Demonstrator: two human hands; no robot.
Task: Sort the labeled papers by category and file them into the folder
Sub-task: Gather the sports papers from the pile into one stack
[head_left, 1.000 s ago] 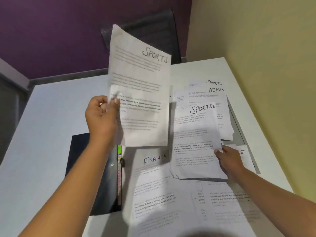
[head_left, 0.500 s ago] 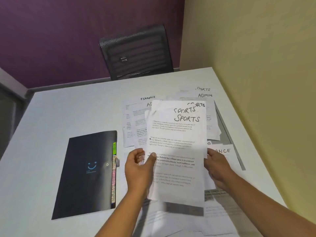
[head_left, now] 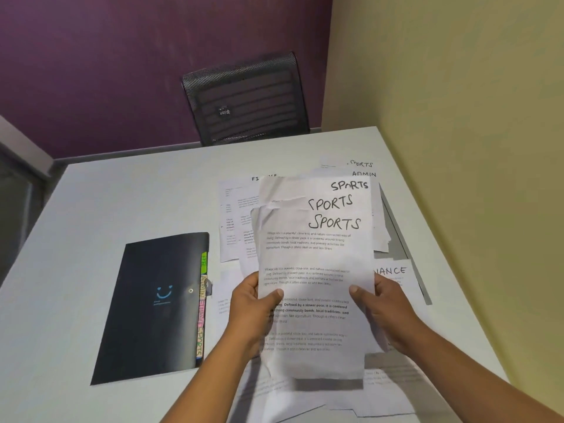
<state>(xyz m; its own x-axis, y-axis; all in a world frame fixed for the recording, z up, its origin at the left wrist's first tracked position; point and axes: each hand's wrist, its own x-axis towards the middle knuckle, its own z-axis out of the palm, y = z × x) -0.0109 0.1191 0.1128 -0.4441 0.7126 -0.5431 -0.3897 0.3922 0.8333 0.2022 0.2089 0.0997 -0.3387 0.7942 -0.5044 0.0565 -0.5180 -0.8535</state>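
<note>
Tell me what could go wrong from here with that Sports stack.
The Sports stack is staggered, its top corners curled; sheets may slip or crease going in.
The folder lies shut while the left hand and right hand both grip the stack; freeing one may let it sag.
Another Sports sheet lies apart, beyond the stack, and may be missed.

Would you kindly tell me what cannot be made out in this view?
All in the head view:
- SPORTS stack: sheet count beyond three headings, as the sheets overlap.
- Far sheet headed FI: rest of the heading covered by the stack.
- Right sheet ending NANCE: first letters behind the stack.
- Folder's green tab: lettering too small.
- Left hand, right hand: fingers under the stack.
- Near papers: cut off by the bottom edge.
</note>
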